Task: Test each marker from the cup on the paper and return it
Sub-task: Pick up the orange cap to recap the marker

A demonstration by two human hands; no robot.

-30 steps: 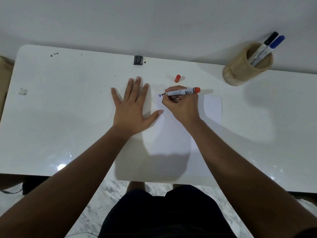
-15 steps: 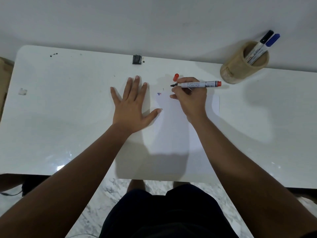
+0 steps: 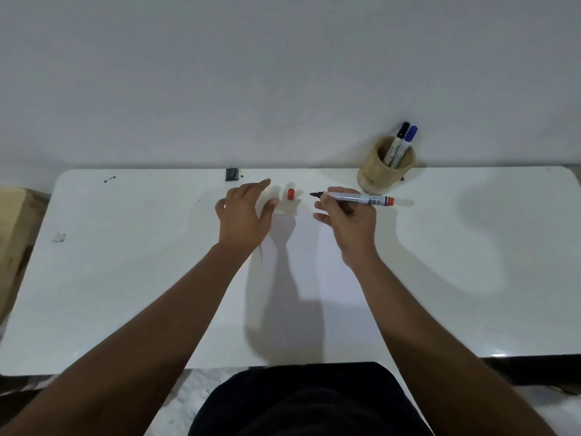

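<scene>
Over the paper (image 3: 301, 262), the right hand (image 3: 349, 220) gripped the uncapped marker (image 3: 355, 197); the left hand (image 3: 243, 215), empty and spread, neared the cap (image 3: 291, 194); capping and return remained.

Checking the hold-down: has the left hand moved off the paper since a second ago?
Yes. The left hand lifted off flat and shifted toward the red cap.

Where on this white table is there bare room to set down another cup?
Bare patches: the table's left stretch, between the left hand and the cardboard box; the right stretch past the bamboo cup. Crowded: the far middle, with red cap, right hand, uncapped marker and paper.
</scene>
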